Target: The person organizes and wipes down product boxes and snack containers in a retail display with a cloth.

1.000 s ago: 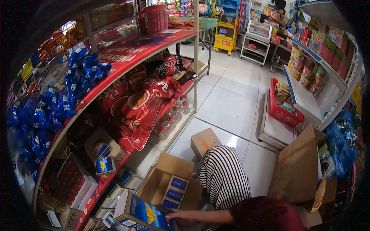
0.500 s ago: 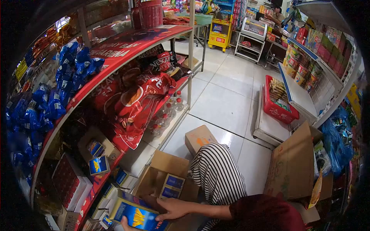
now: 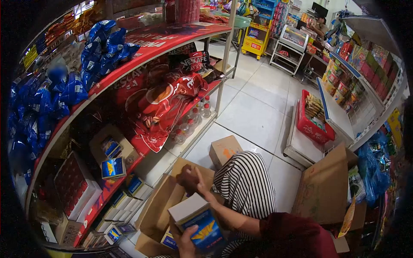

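Observation:
My left hand [image 3: 186, 244] is closed around a blue box [image 3: 204, 230] with a yellow emblem on its front and a pale top face. It is tilted over the near end of an open cardboard carton [image 3: 151, 209]. My right hand [image 3: 190, 178] hovers by the carton's far flap, apart from the blue box; its fingers are dark and blurred, and I cannot make out anything in them. Part of another blue and yellow box [image 3: 170, 241] shows inside the carton beside my left hand. The rest of the contents is mostly hidden by my hands and the box.
A red shelf [image 3: 189, 29] at left holds red coffee packs [image 3: 172, 96], with plastic bottles [image 3: 189, 122] beneath. Small blue and yellow boxes [image 3: 112, 167] stand lower down. A closed carton [image 3: 224, 150] sits beyond my striped knee. At right are a large open carton [image 3: 320, 185] and a red basket [image 3: 316, 129].
My right hand has left the blue box and moved up to the carton's far flap. The blue box, in my left hand, has shifted right and turned more upright. The view has shifted slightly.

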A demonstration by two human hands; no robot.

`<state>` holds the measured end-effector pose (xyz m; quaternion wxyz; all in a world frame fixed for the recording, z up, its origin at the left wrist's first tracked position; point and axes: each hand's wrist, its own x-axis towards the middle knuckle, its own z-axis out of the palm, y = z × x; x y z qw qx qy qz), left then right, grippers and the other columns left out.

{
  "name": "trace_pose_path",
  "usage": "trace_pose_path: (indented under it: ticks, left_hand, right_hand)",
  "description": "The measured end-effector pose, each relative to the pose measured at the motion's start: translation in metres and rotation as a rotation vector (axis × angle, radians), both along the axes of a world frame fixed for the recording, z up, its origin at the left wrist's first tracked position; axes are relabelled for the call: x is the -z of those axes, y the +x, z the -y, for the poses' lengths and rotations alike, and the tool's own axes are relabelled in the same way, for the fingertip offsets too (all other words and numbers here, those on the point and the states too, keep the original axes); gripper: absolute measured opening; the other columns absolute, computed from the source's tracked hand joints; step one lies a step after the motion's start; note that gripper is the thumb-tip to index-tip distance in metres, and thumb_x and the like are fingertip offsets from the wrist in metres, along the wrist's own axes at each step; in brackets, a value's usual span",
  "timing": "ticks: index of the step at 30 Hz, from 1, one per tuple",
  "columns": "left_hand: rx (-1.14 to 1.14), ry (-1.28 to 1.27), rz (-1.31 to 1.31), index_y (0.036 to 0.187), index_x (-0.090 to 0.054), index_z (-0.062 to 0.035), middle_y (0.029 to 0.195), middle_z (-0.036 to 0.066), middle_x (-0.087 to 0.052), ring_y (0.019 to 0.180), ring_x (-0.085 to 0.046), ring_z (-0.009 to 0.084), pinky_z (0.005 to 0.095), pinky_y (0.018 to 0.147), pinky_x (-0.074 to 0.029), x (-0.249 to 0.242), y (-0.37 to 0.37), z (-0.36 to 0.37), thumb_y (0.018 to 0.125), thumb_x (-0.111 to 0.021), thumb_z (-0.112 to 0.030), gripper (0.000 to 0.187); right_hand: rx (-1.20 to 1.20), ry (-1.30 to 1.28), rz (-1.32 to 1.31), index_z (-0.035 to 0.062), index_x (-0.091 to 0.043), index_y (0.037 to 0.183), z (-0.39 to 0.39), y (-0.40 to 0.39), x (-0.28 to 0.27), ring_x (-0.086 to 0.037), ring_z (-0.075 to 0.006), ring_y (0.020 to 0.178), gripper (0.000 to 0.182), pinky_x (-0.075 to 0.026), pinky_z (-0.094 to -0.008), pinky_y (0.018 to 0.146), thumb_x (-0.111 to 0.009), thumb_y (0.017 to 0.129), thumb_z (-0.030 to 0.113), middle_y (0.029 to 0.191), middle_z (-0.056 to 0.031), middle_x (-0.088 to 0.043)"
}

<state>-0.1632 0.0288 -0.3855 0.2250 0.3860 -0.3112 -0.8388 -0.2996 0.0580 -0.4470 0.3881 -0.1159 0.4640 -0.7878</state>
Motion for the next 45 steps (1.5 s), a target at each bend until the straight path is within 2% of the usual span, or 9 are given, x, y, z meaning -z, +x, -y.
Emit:
trace_pose_path:
  ticks: [2, 7, 9, 17, 27, 35, 39, 42, 45]
  left_hand:
    - [-0.046, -0.019, -0.026, 0.121, -0.037, -0.0008, 0.102, 0.014, -0.051, 0.092, -0.052, 0.0266, 0.0340, 0.081, -0.044, 0.051, 0.015, 0.019, 0.054, -0.057, 0.000, 0.070]
    - [-0.300, -0.085, -0.104, 0.110, -0.044, -0.0019, 0.094, 0.012, -0.054, 0.084, -0.054, 0.0267, 0.0373, 0.077, -0.043, -0.009, 0.014, 0.036, 0.062, -0.055, -0.026, 0.055]
    - [-0.380, -0.262, -0.096, 0.112, -0.043, -0.0009, 0.098, 0.011, -0.053, 0.087, -0.053, 0.0258, 0.0380, 0.078, -0.043, 0.036, 0.043, 0.071, 0.064, -0.059, -0.032, 0.059]
    - [-0.400, -0.151, 0.114, 0.113, -0.041, -0.0007, 0.100, 0.011, -0.052, 0.089, -0.052, 0.0252, 0.0372, 0.080, -0.043, 0.032, 0.065, 0.080, 0.065, -0.061, -0.035, 0.063]
    - [-0.032, -0.246, 0.126, 0.115, -0.039, -0.0005, 0.103, 0.011, -0.050, 0.092, -0.051, 0.0244, 0.0362, 0.082, -0.042, 0.029, 0.034, 0.075, 0.066, -0.063, -0.040, 0.067]
    - [0.356, -0.956, 0.129, 0.117, -0.037, -0.0003, 0.105, 0.011, -0.049, 0.094, -0.050, 0.0238, 0.0354, 0.084, -0.041, 0.022, 0.027, 0.042, 0.068, -0.065, -0.043, 0.071]
    - [0.332, -1.062, 0.092, 0.118, -0.036, -0.0002, 0.106, 0.011, -0.048, 0.095, -0.050, 0.0235, 0.0350, 0.085, -0.041, 0.026, 0.010, 0.017, 0.068, -0.065, -0.045, 0.072]
    - [0.161, -0.768, 0.172, 0.120, -0.033, 0.0028, 0.110, 0.014, -0.045, 0.103, -0.045, 0.0250, 0.0355, 0.089, -0.035, 0.012, 0.004, 0.012, 0.057, -0.071, -0.055, 0.094]
    - [-0.098, -0.656, 0.181, 0.123, -0.033, 0.0015, 0.114, 0.014, -0.043, 0.105, -0.044, 0.0254, 0.0374, 0.090, -0.035, 0.038, 0.005, 0.016, 0.066, -0.064, -0.055, 0.086]
  right_hand:
    - [-0.067, -0.093, -0.162, 0.0141, -0.020, 0.136, -0.002, 0.006, -0.007, -0.037, -0.0194, 0.112, 0.072, -0.028, -0.0308, 0.096, -0.045, 0.081, 0.053, 0.127, -0.0082, -0.035]
    - [-0.476, 0.084, -0.057, 0.0040, -0.023, 0.133, -0.004, 0.040, 0.010, -0.030, -0.0182, 0.120, 0.060, -0.022, -0.0297, 0.100, -0.034, 0.090, 0.044, 0.134, -0.0077, -0.029]
    - [-0.437, 0.261, -0.116, 0.0018, -0.029, 0.129, -0.002, 0.052, 0.011, -0.035, -0.0181, 0.117, 0.055, -0.026, -0.0295, 0.099, -0.032, 0.091, 0.042, 0.128, -0.0078, -0.037]
    - [-0.902, -0.108, 0.496, 0.0075, -0.038, 0.124, -0.009, 0.075, 0.056, -0.044, -0.0152, 0.105, 0.054, -0.034, -0.0286, 0.091, -0.040, 0.086, 0.046, 0.123, -0.0067, -0.042]
    - [-0.885, -0.074, 0.578, 0.0106, -0.045, 0.117, -0.023, 0.125, 0.055, -0.047, -0.0174, 0.097, 0.056, -0.037, -0.0311, 0.085, -0.049, 0.079, 0.051, 0.115, -0.0075, -0.048]
    - [-0.403, 0.073, 0.825, 0.0130, -0.051, 0.112, -0.040, 0.045, 0.038, -0.050, -0.0192, 0.090, 0.057, -0.040, -0.0332, 0.081, -0.055, 0.074, 0.055, 0.109, -0.0081, -0.052]
    - [-0.297, 0.154, 0.956, 0.0139, -0.052, 0.112, -0.033, 0.035, -0.008, -0.052, -0.0199, 0.086, 0.059, -0.041, -0.0349, 0.080, -0.049, 0.074, 0.060, 0.102, -0.0071, -0.057]
    - [-0.317, 0.133, 0.836, 0.0140, -0.049, 0.117, -0.033, 0.035, 0.007, -0.049, -0.0175, 0.094, 0.058, -0.039, -0.0324, 0.082, -0.049, 0.077, 0.056, 0.108, -0.0061, -0.054]
    - [-0.314, 0.162, 0.598, 0.0079, -0.042, 0.123, -0.028, 0.038, 0.015, -0.045, -0.0126, 0.103, 0.054, -0.037, -0.0300, 0.088, -0.049, 0.084, 0.044, 0.113, -0.0047, -0.050]
